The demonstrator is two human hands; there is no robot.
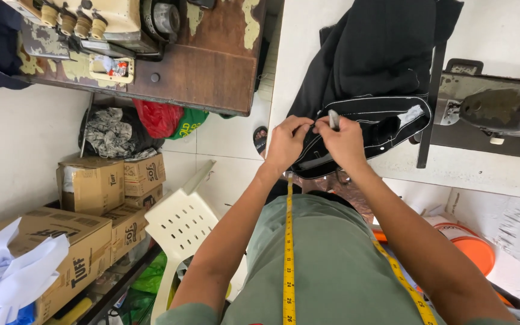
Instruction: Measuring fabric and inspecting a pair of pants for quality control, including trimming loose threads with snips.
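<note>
A black garment (380, 54) with white contrast stitching lies on the white table (513, 30) in front of me. My left hand (285, 144) pinches the garment's stitched edge near its waistband. Touching it on the right, my right hand (345, 141) grips the same edge and holds a small silvery tool (333, 118) upright between the fingers. A yellow measuring tape (288, 253) hangs around my neck over my green shirt.
A sewing machine (501, 111) stands at the right on the table. Another machine (91, 24) sits on a worn wooden table at the top left. Cardboard boxes (91, 186), a cream plastic chair (182, 222), cloth bundles and an orange bucket lid (473, 250) crowd the floor.
</note>
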